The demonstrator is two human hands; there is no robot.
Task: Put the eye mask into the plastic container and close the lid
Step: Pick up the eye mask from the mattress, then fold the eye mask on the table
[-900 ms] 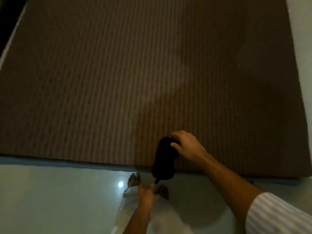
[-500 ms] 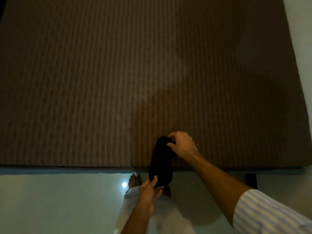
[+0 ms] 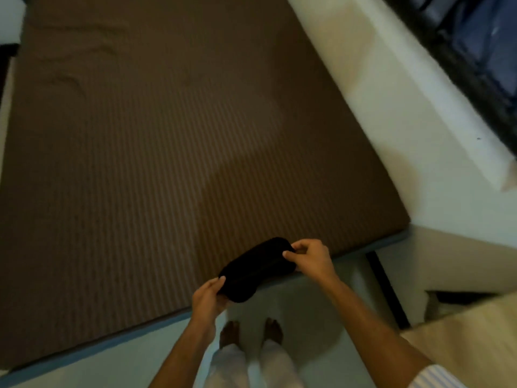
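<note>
A black eye mask (image 3: 256, 270) is held in the air over the near edge of a brown striped bed (image 3: 156, 152). My left hand (image 3: 208, 299) pinches its lower left end. My right hand (image 3: 309, 257) pinches its upper right end, so the mask stretches slantwise between them. No plastic container is in view.
A pale wall (image 3: 391, 113) runs along the bed's right side, with a dark window (image 3: 481, 43) at the top right. A light wooden surface (image 3: 470, 343) shows at the lower right. My bare feet (image 3: 250, 331) stand on the pale floor below the hands.
My left hand rose and took hold of the mask's lower end. The mask turned from hanging upright to slanting between both hands. My view swung to the right, showing the wall and window.
</note>
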